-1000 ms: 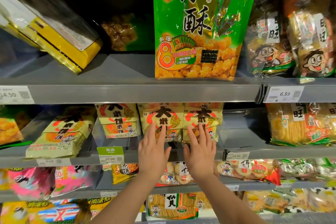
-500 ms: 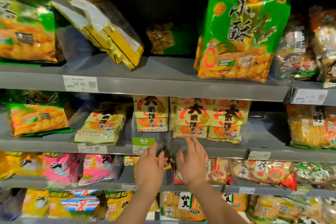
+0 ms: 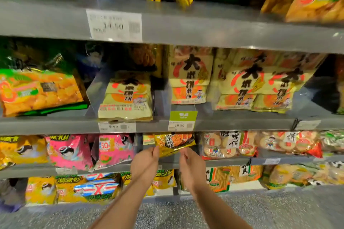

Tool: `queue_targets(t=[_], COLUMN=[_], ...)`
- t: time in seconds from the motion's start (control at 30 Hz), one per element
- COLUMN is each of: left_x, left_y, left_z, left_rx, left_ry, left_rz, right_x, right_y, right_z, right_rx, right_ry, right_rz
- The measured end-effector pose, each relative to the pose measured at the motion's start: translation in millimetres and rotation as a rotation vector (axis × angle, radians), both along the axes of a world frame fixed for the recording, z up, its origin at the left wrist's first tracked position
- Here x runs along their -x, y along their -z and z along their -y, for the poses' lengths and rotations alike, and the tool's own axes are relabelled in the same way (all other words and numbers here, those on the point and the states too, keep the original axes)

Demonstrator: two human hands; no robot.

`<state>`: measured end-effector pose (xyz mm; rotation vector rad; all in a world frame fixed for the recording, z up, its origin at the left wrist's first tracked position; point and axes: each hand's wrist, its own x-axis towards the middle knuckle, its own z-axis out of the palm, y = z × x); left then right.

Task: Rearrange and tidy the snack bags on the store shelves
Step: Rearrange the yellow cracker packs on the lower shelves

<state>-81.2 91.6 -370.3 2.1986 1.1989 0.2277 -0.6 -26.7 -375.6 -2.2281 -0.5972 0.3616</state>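
Note:
A gold and black snack bag (image 3: 174,142) leans at the front of the third shelf (image 3: 223,161), under the green price tag (image 3: 183,120). My left hand (image 3: 146,161) pinches its lower left corner with curled fingers. At the bag's lower right edge, my right hand (image 3: 191,165) pinches in the same way. The bag's top is hidden behind the shelf rail above. Pale yellow rice cracker bags (image 3: 189,78) stand on the shelf above, and one pale yellow bag (image 3: 127,96) to their left lies tilted back.
Pink bags (image 3: 70,151) sit left of the held bag and round rice cracker packs (image 3: 229,145) sit right. An orange and green bag (image 3: 40,91) lies on the second shelf's left. Clear dividers (image 3: 138,143) split the shelves. Speckled floor (image 3: 186,214) runs below.
Both hands dropped from the pale yellow bags on the second shelf to the shelf below and took hold of the gold bag. The view shifted left and down.

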Motion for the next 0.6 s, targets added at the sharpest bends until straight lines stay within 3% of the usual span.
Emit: queue_targets(t=[0.23,0.43,0.6], left_x=[-38.0,-85.8,-108.8], left_y=[108.7,192.0,223.2], left_z=[-41.3,-80.1,-92.3], left_rx=[-0.087,0.051,0.085], left_ry=[-0.048,-0.081,-0.070], left_rz=[0.156,0.279,0.526], right_x=[-42.0,-83.4,-113.9], right_y=[100.5,182.9,222.6], right_z=[-41.2,-78.8,-96.5], right_rx=[-0.069,-0.231,-0.406], right_ry=[0.021,0.039,0.140], right_rz=[0.169,0.261,0.518])
